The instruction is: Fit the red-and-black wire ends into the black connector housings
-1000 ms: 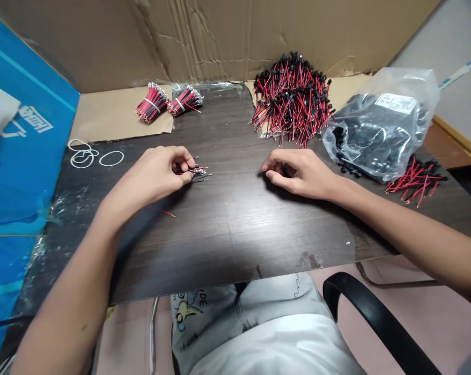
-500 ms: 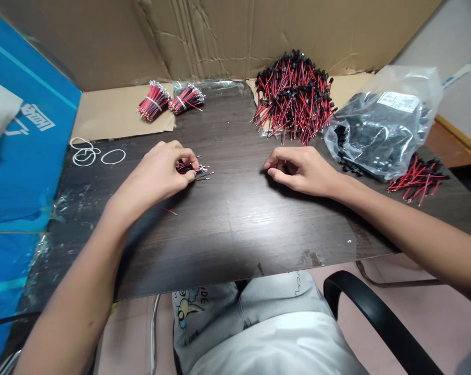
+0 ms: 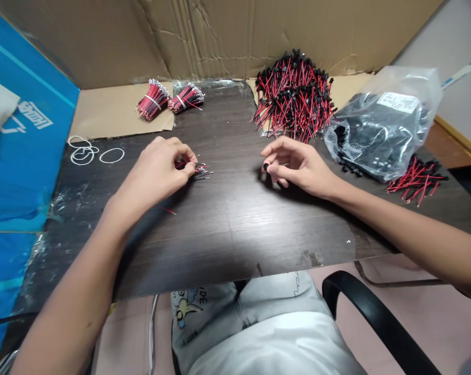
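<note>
My left hand (image 3: pixel 167 164) is closed with thumb and forefinger pinched over a small bunch of red and black wires (image 3: pixel 202 171) with metal tips, on the dark table. The palm covers most of that bunch. On the right, my right hand (image 3: pixel 292 164) pinches a tiny black connector housing (image 3: pixel 265 166) between thumb and fingers, just above the tabletop. A single red wire (image 3: pixel 168 210) lies below my left wrist.
Two tied wire bundles (image 3: pixel 153 100) lie at the back left, near white rubber bands (image 3: pixel 112 155). A large heap of red-black wires with connectors (image 3: pixel 296 96) sits at the back. Right of it are a plastic bag of black connectors (image 3: pixel 380 130) and a smaller wire pile (image 3: pixel 417 179).
My right hand has turned and its fingers have lifted, bringing the black connector housing into sight at the fingertips. My left hand has stayed nearly in place over the wires.
</note>
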A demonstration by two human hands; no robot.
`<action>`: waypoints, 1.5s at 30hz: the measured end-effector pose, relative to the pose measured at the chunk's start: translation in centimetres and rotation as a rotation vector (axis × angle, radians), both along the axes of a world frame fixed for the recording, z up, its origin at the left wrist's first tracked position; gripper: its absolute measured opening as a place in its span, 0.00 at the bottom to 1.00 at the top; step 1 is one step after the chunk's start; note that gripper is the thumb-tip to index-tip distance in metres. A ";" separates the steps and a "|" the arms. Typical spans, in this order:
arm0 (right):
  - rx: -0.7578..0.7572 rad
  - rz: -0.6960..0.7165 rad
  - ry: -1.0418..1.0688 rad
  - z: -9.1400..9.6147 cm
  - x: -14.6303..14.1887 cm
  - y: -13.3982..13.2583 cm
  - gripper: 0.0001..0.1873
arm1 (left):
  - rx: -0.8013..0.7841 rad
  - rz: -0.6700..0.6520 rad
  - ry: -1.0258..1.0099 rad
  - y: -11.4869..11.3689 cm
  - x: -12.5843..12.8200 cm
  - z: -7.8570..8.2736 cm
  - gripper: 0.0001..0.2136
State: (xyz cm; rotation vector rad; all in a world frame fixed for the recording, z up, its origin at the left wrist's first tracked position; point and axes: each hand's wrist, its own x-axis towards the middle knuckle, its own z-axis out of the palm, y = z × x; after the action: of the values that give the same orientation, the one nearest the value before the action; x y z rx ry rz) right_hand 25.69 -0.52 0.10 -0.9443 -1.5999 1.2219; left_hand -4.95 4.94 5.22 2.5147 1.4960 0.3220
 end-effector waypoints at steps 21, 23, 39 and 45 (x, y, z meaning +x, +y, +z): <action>0.127 0.031 -0.141 -0.3 -0.6 -1.1 0.15 | 0.188 -0.006 -0.015 -0.1 0.7 -1.5 0.02; 0.179 0.027 -0.186 -0.3 -0.6 -1.1 0.14 | 0.223 -0.001 -0.020 -0.4 0.8 -1.3 0.02; 0.027 0.074 -0.027 -0.2 -1.4 -1.2 0.16 | 0.122 -0.301 -0.419 -3.7 4.3 -2.4 0.09; -0.201 0.136 0.270 -0.4 -1.8 -0.6 0.19 | 0.119 -0.328 -0.542 -4.3 5.1 -3.1 0.06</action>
State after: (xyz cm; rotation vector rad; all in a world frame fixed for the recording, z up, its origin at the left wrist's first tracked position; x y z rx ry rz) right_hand 23.92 -1.08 -0.26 -0.7638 -1.3633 1.5576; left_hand 0.20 0.60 2.12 2.4214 0.8677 0.9614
